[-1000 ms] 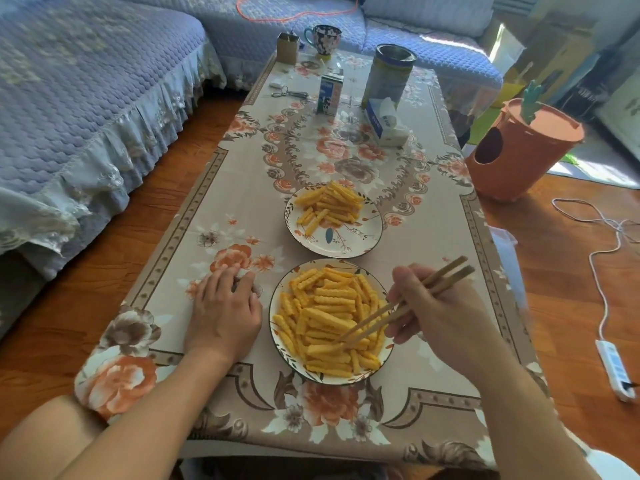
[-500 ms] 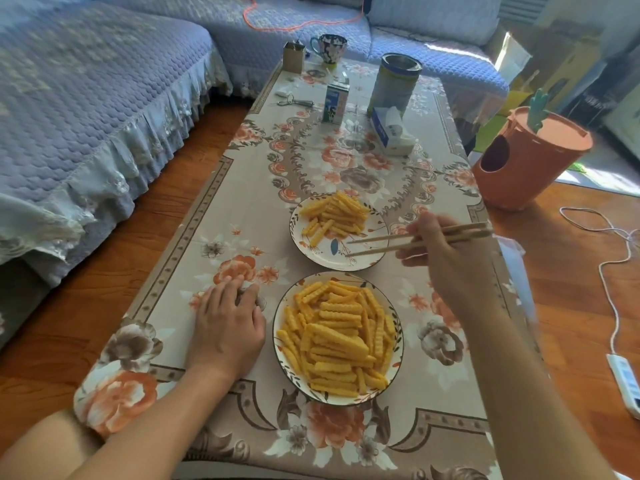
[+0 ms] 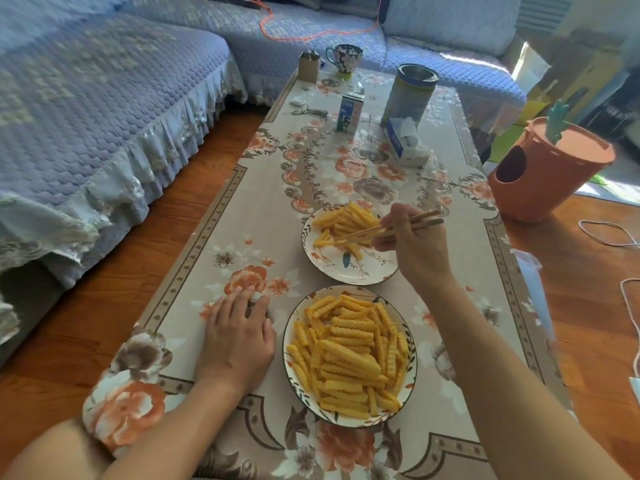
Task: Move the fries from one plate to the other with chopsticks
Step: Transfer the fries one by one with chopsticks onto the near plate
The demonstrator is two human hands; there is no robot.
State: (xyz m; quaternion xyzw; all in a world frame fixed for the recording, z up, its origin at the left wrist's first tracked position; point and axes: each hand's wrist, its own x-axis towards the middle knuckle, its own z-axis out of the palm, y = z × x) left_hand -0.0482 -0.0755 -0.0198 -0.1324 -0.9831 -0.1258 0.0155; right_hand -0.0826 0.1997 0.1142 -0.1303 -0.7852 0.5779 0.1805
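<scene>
Right hand (image 3: 414, 242) holds wooden chopsticks (image 3: 377, 230) over crinkle-cut fries (image 3: 343, 225).

One camera only, worn on person's head. Looks forward and down along table (image 3: 221, 216). Near end of table close below, far end further off. Both arms reach in from bottom edge. Wide lens bends edges of view. Sofa (image 3: 104, 116) on left side, wood floor (image 3: 581, 271) on right side.
</scene>
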